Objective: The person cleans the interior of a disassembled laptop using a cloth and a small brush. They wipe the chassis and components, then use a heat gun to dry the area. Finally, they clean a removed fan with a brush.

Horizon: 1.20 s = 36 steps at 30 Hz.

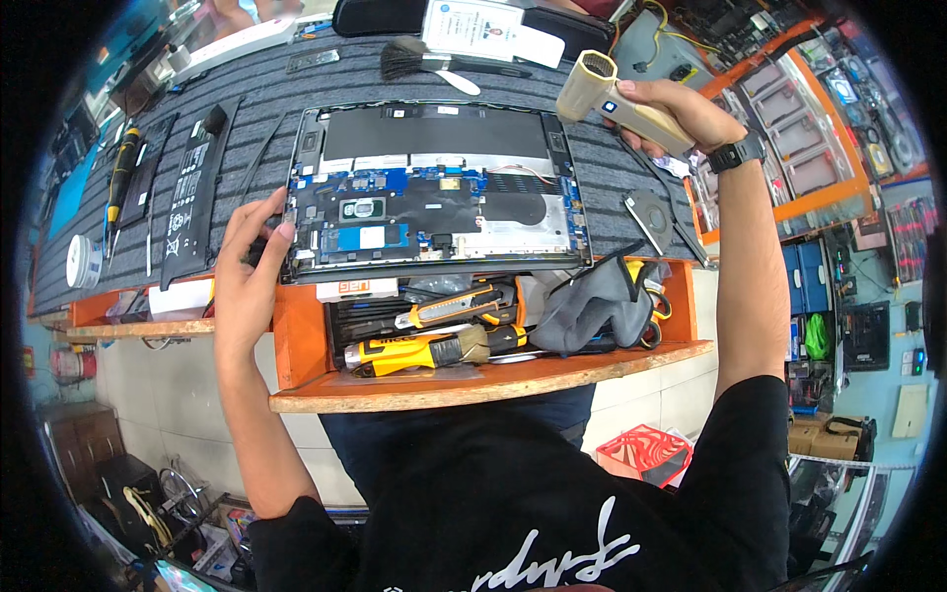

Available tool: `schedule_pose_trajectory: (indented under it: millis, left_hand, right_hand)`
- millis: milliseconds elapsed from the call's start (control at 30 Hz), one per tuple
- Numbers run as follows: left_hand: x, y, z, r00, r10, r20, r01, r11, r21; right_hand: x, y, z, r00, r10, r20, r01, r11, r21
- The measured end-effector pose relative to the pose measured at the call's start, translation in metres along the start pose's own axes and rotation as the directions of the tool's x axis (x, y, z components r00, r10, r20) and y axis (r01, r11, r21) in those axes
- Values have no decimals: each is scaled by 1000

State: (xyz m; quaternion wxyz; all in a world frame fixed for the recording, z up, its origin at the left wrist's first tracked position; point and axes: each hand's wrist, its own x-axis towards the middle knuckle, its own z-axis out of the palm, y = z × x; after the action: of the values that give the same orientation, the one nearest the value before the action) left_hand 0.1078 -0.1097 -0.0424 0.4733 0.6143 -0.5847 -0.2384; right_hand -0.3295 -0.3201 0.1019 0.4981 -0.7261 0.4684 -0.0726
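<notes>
An opened laptop chassis [518,218] lies before me on a ribbed grey mat, its blue mainboard [385,181] and black inner panels exposed. My left hand [255,248] grips its left edge, thumb on top and fingers partly hidden. Above the far right corner, my right hand [669,118] is closed around the handle of a beige handheld air blower [584,85], whose round grille faces up and away. A detached cooling fan [652,218] lies on the mat right of the chassis. On the left rests a removed laptop battery [194,196].
An orange drawer [488,392] juts out below, holding a utility knife [451,307], a yellow-handled brush [403,354] and a grey cloth item [592,303]. A screwdriver [118,177] and white tub [83,260] are at left; a wide brush [405,61] lies behind the laptop.
</notes>
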Motion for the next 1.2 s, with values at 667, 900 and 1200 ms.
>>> schedule_pose_trajectory:
  millis: [667,900,1200]
  left_hand:
    - [39,-6,-26,912,385,-141,-208,731,650]
    - [99,-26,-28,999,45,-29,-3,595,804]
    - [122,-34,-133,931,-48,-361,318,593,740]
  right_hand:
    - [-84,79,88,869,-197,-454,421,777,468]
    - [-88,77,99,847,-193,-496,431,796,425]
    - [-104,85,95,824,-187,-535,465,762,451]
